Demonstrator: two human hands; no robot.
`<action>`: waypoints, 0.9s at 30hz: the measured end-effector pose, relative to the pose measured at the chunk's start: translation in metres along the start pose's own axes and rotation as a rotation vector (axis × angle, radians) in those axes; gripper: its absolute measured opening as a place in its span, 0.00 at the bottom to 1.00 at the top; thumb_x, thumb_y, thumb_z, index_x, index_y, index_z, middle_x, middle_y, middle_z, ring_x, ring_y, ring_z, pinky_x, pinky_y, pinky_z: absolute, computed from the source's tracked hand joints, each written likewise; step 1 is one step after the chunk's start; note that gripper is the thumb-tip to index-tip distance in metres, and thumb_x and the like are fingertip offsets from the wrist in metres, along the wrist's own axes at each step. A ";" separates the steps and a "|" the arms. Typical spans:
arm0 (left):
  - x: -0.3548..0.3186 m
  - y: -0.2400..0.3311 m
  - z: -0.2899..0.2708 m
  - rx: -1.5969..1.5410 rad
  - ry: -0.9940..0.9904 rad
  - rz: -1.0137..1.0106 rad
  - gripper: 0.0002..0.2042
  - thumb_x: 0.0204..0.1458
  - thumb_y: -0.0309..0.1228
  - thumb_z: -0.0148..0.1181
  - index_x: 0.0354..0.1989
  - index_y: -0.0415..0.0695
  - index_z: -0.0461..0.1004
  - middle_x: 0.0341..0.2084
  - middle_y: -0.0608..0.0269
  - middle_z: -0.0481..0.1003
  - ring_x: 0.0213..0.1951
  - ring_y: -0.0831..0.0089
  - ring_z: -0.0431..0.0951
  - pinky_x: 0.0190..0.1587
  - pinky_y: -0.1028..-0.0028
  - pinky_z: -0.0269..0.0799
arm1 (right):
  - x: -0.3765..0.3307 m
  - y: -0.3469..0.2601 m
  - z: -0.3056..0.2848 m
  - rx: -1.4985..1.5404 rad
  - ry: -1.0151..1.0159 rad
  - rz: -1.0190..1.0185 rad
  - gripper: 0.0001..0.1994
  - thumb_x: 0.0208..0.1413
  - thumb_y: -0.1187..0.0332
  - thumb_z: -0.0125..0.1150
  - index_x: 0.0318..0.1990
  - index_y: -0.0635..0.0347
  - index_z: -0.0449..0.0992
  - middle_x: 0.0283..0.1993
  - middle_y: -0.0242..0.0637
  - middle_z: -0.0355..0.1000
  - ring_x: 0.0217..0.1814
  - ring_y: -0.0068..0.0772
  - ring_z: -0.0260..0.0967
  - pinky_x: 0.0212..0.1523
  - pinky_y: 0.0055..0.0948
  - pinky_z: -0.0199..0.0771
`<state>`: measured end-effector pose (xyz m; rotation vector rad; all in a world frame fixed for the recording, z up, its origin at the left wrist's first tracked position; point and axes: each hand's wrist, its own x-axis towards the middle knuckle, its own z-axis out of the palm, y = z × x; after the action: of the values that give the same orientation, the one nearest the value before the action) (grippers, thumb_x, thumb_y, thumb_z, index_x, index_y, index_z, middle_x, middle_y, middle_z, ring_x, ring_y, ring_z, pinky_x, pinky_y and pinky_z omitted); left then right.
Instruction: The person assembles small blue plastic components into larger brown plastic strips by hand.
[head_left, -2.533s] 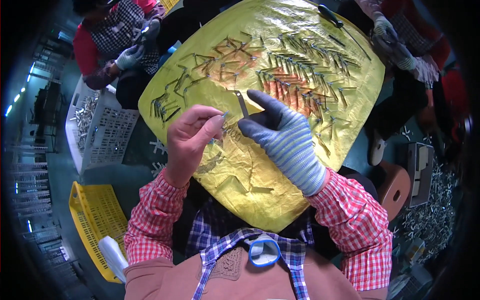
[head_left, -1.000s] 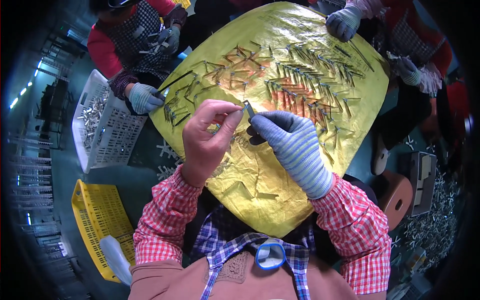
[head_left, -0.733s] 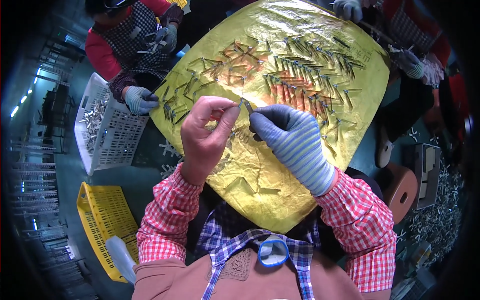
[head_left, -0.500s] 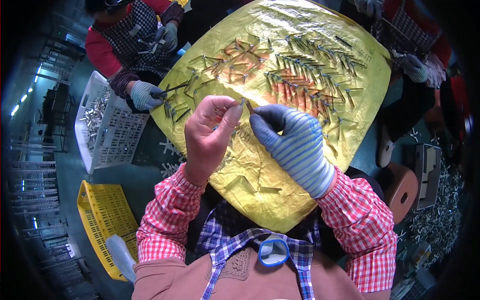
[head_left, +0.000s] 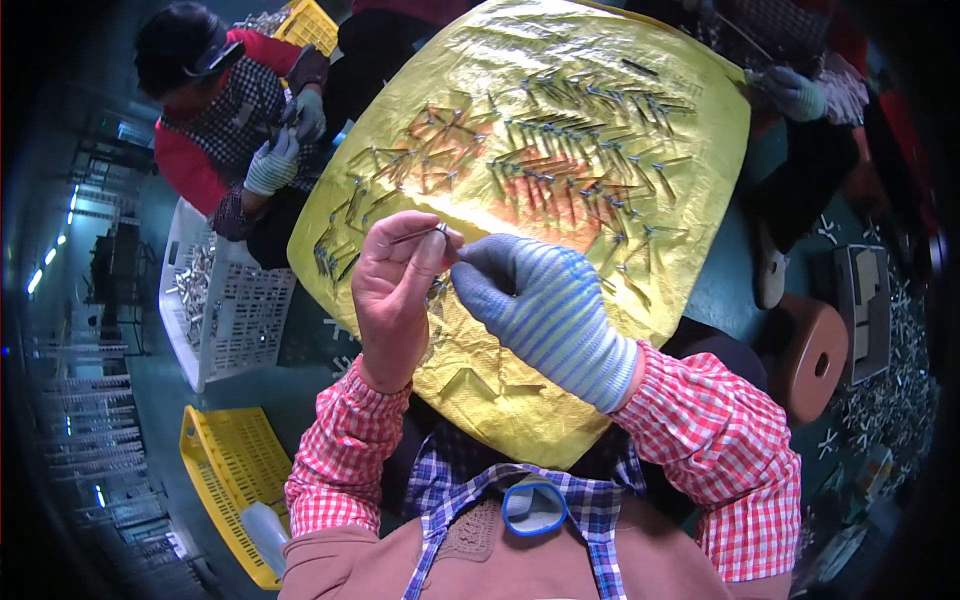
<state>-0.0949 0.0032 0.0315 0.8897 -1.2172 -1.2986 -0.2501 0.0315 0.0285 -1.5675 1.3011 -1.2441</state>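
My bare left hand (head_left: 388,305) is closed in a pinch on a slim metal piece (head_left: 412,235), whose shiny end shows at the thumb tip. Close against it, my right hand (head_left: 555,315), in a blue-and-white striped glove, also has its fingers pressed together; what they grip is hidden behind the fingertips. Both hands are above a table covered in yellow sheeting (head_left: 520,430). Beyond them, many thin V-shaped metal pieces (head_left: 575,180) lie in loose rows. Another V-shaped piece (head_left: 467,378) rests near my side of the table.
A white crate (head_left: 235,315) of metal parts stands on the floor at left, with a yellow crate (head_left: 235,470) nearer me. Co-workers with gloved hands (head_left: 272,165) sit at far left and far right. A brown stool (head_left: 805,355) and scattered metal parts (head_left: 885,400) are at right.
My hands have moved left and slightly down, and my right fingertips now meet the left ones. The brown strip seen in my right fingers is hidden. The left co-worker's hands have come together off the table.
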 end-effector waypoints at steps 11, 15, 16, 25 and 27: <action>0.191 -0.041 0.026 0.622 -0.180 -0.050 0.10 0.55 0.24 0.58 0.41 0.30 0.79 0.28 0.60 0.79 0.27 0.78 0.78 0.32 0.79 0.74 | -0.011 0.001 -0.043 -0.341 -0.170 -0.078 0.14 0.60 0.54 0.58 0.33 0.54 0.78 0.25 0.41 0.74 0.25 0.46 0.73 0.26 0.42 0.72; 0.262 -0.102 0.027 1.167 -0.147 -0.025 0.11 0.49 0.31 0.60 0.38 0.40 0.83 0.29 0.55 0.82 0.29 0.70 0.82 0.37 0.72 0.77 | -0.013 0.002 -0.053 -0.477 -0.121 -0.112 0.13 0.57 0.57 0.59 0.29 0.56 0.76 0.23 0.40 0.72 0.24 0.44 0.74 0.26 0.42 0.72; 0.271 -0.110 0.032 1.162 -0.168 -0.025 0.11 0.49 0.31 0.60 0.38 0.40 0.83 0.29 0.55 0.82 0.29 0.70 0.82 0.37 0.72 0.77 | -0.014 0.005 -0.053 -0.534 -0.121 -0.143 0.11 0.55 0.60 0.59 0.28 0.56 0.75 0.22 0.40 0.72 0.24 0.43 0.74 0.26 0.42 0.72; 0.318 -0.155 0.019 1.588 -0.189 0.120 0.15 0.47 0.43 0.58 0.38 0.50 0.83 0.31 0.51 0.81 0.36 0.56 0.82 0.40 0.62 0.76 | -0.007 0.028 -0.058 -0.743 -0.381 -0.125 0.05 0.50 0.69 0.57 0.29 0.58 0.76 0.24 0.39 0.74 0.26 0.41 0.77 0.22 0.42 0.75; 0.314 -0.138 0.021 1.585 -0.282 0.124 0.17 0.49 0.44 0.57 0.41 0.49 0.83 0.35 0.50 0.81 0.39 0.56 0.82 0.43 0.62 0.75 | 0.003 0.027 -0.063 -0.781 -0.386 -0.037 0.04 0.50 0.68 0.59 0.32 0.54 0.78 0.27 0.40 0.75 0.28 0.44 0.77 0.25 0.42 0.76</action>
<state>-0.1835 -0.3180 -0.0522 1.6426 -2.4958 -0.0951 -0.3179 0.0256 0.0195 -2.2280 1.5822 -0.3934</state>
